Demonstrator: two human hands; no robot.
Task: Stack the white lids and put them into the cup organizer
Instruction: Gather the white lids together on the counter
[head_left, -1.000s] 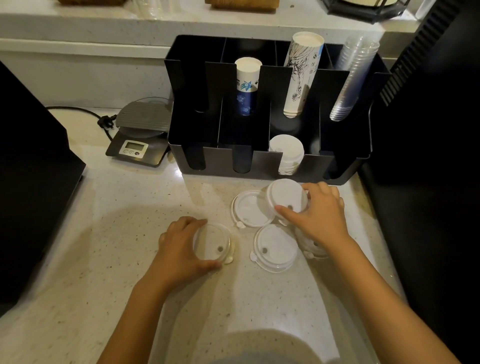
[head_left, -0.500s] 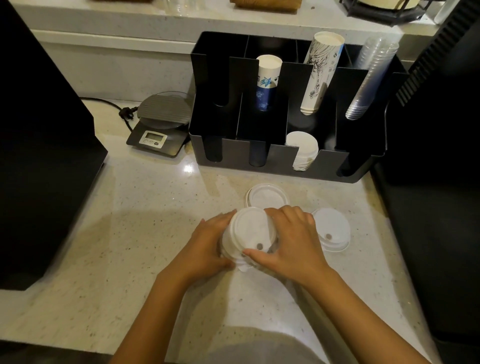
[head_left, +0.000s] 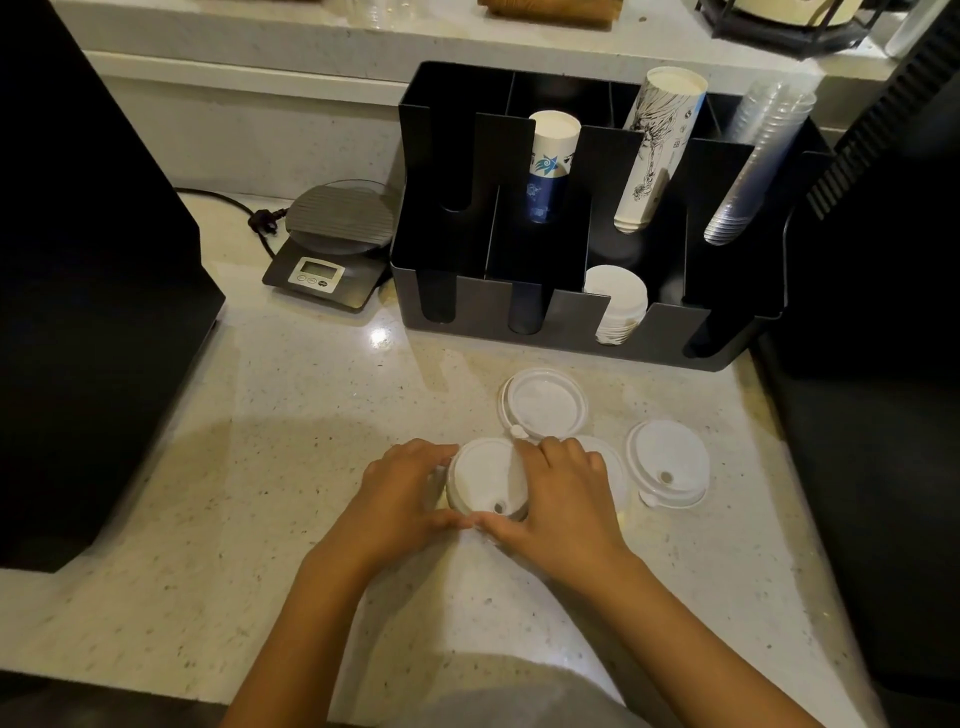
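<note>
Both my hands clasp a small stack of white lids (head_left: 485, 480) on the speckled counter. My left hand (head_left: 402, 499) grips its left side, my right hand (head_left: 558, 499) its right side. One white lid (head_left: 544, 402) lies upside down just behind the stack. Another white lid (head_left: 667, 467) lies to the right, and a further lid (head_left: 615, 467) peeks out from under my right hand. The black cup organizer (head_left: 566, 317) stands behind, with a stack of white lids (head_left: 618, 304) in a front compartment.
The organizer also holds a blue-printed paper cup stack (head_left: 550, 163), a tall printed cup stack (head_left: 657, 145) and clear plastic cups (head_left: 756, 161). A kitchen scale (head_left: 332, 244) sits to its left. Black appliances (head_left: 78, 291) flank the counter on both sides.
A second ago my hands held separate lids; they came together over one stack. Since half a second ago the hands have stayed on the stack, and the view moved closer.
</note>
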